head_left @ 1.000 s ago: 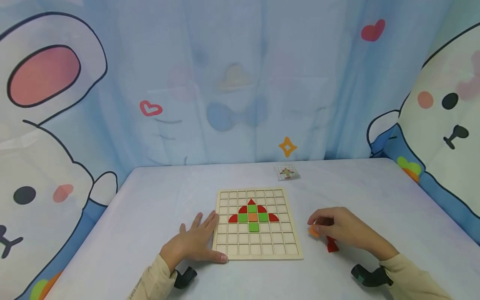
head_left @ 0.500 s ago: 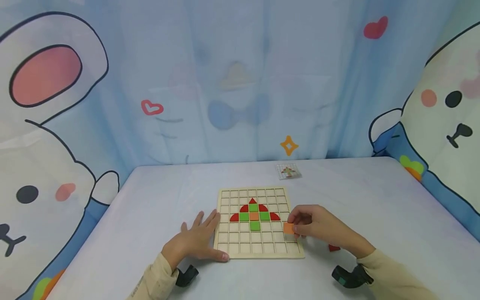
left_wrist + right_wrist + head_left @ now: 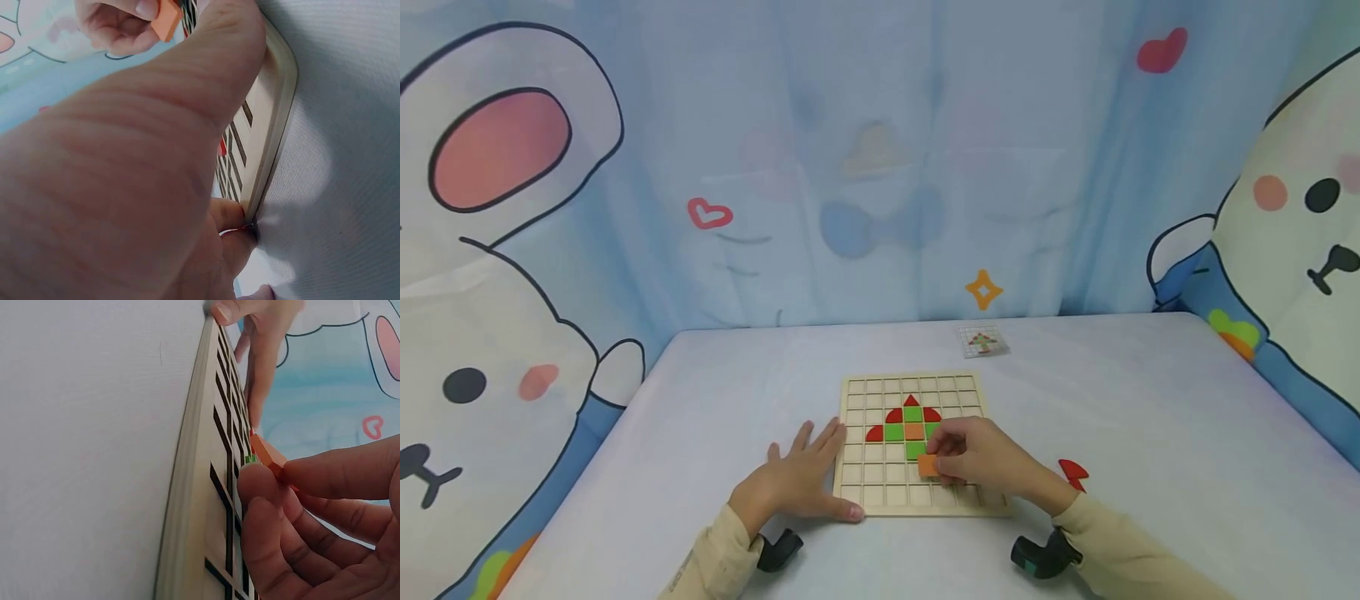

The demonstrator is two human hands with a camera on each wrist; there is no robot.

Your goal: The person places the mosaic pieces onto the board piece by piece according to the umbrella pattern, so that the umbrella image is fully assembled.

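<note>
In the head view my right hand (image 3: 973, 454) pinches an orange square tile (image 3: 927, 465) between thumb and fingers, over the lower middle of the wooden grid board (image 3: 865, 497). The tile overlaps the cells just below a green square tile (image 3: 915, 450). My left hand (image 3: 797, 479) lies with spread fingers along the board's left edge, its thumb at the front left corner. Red, green and another orange tile (image 3: 913, 431) form an arrow-like pattern in the grid. The right wrist view shows the pinched orange tile (image 3: 267, 455) tilted, close to the board.
Loose red pieces (image 3: 1073, 473) lie on the white table right of the board, near my right forearm. A small picture card (image 3: 982, 342) with a similar pattern lies at the back. A blue printed curtain (image 3: 880, 167) hangs behind the table.
My right hand picked the orange tile up from the table right of the board and carried it left over the grid. My left hand stays at the board's edge.
</note>
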